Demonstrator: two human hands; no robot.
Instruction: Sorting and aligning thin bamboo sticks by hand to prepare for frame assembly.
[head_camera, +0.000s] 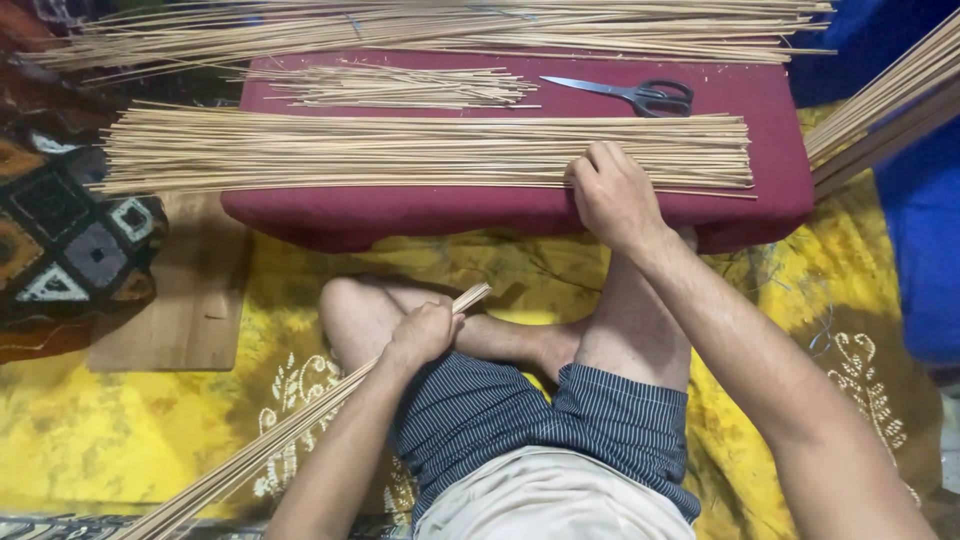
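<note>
Left hand (422, 335) gripped a stick bundle (300, 420); right fingers (590, 175) pressed sticks (400, 150) on the cushion (520, 215), which could easily roll off.

Single head-worn view, looking steeply down from the seated person's own eye level.
The camera faces forward over crossed legs to a red cushion (520, 215) close ahead, both hands within reach; no second view shares the scene.

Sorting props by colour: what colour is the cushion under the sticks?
Dark red padded cushion, clearest in the head view.
</note>
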